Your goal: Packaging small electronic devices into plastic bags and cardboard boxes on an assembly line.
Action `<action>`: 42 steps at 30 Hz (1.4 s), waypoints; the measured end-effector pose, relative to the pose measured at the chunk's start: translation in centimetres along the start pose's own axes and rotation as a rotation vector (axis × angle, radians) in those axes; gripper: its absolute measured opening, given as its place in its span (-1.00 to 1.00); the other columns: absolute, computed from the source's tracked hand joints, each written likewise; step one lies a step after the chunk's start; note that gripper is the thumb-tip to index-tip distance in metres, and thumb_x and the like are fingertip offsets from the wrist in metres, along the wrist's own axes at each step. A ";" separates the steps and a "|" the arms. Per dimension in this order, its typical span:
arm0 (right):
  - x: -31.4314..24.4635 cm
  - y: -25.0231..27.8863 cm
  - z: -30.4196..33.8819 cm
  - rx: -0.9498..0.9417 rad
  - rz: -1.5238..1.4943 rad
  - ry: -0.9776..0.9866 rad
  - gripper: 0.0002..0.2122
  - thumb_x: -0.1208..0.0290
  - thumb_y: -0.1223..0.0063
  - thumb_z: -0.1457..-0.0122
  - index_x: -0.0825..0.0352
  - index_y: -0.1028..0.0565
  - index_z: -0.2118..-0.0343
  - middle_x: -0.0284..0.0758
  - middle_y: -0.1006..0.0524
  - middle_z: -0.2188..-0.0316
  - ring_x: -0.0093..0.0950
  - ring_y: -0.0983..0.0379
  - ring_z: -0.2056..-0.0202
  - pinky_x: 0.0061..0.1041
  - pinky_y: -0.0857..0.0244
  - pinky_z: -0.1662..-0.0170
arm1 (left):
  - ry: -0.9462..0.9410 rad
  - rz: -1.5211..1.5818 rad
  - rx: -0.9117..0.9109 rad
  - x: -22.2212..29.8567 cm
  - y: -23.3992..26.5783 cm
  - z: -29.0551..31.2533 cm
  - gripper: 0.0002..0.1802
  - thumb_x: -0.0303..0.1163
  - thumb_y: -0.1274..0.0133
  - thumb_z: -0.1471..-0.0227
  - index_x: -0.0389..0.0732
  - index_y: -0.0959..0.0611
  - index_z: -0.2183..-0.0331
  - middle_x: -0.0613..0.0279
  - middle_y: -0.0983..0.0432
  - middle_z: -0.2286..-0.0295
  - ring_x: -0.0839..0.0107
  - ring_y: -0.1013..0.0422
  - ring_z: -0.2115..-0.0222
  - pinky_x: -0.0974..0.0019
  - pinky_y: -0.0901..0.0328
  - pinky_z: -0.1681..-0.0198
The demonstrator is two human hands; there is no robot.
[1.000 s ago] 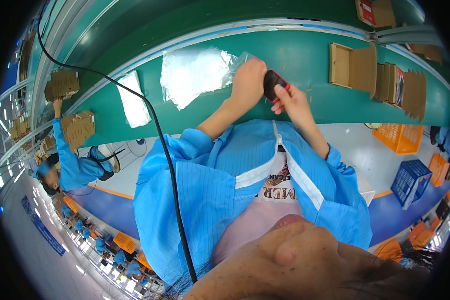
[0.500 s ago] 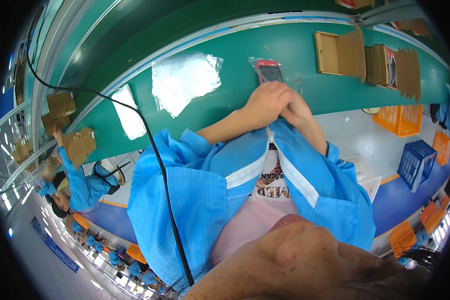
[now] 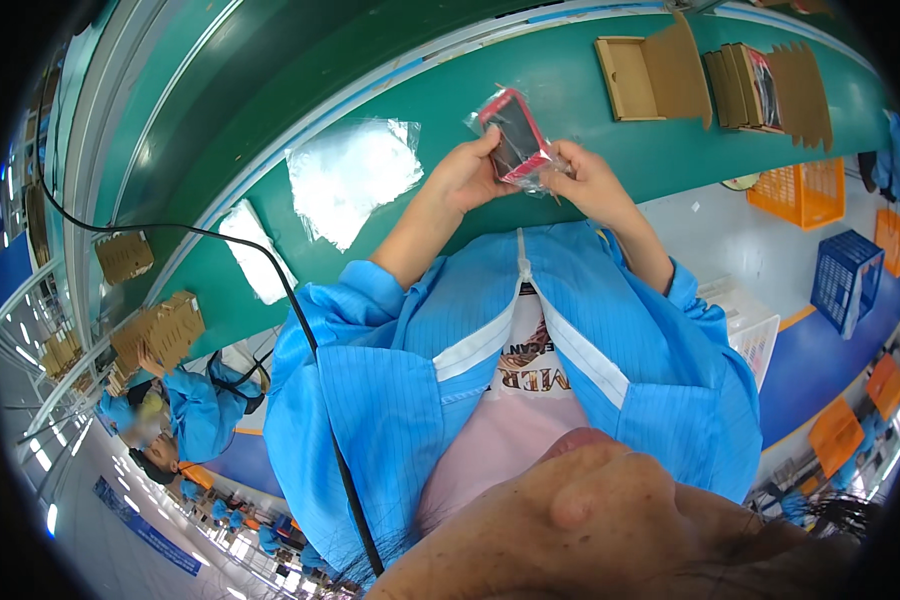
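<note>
Red-edged dark phone (image 3: 515, 140) in crinkled clear bag, pinched by left hand (image 3: 467, 175) and right hand (image 3: 582, 180). 0.5 s earlier: phone flat on desk (image 3: 610, 140), hands behind it.

A pink-red phone case (image 3: 515, 140) in clear wrap, green conveyor belt (image 3: 390, 250), brown cardboard boxes (image 3: 650, 75), blue coat sleeves (image 3: 370, 330).

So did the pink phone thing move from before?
Yes. The pink device in its clear bag lay flat on the green belt half a second ago; now both hands hold it above the belt.
</note>
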State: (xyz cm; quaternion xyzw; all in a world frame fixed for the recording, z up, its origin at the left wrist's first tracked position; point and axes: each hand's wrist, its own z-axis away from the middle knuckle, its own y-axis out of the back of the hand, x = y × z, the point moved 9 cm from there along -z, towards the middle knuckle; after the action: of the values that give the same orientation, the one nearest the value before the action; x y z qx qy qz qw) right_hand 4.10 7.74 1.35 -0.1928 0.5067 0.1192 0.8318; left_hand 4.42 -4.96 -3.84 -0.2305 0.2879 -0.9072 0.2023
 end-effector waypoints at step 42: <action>-1.4 17.5 4.2 1.007 0.397 0.196 -0.71 0.30 0.00 -0.18 0.47 -0.43 0.53 -0.23 -0.48 0.67 -0.50 -0.49 0.65 -0.47 -0.32 0.58 | -1.417 -1.814 0.403 7.1 -12.2 -2.9 -0.52 -0.31 -0.02 0.07 -0.28 -0.41 0.07 -0.07 -0.21 -0.03 -0.02 -0.08 -0.09 -0.01 0.01 -0.12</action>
State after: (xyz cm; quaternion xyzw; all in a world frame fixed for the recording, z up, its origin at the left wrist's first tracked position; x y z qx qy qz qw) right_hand -0.04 25.28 0.80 0.3183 0.6027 -0.0017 0.7317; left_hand -5.78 1.95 3.69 -0.7700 -0.3089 -0.4167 -0.3716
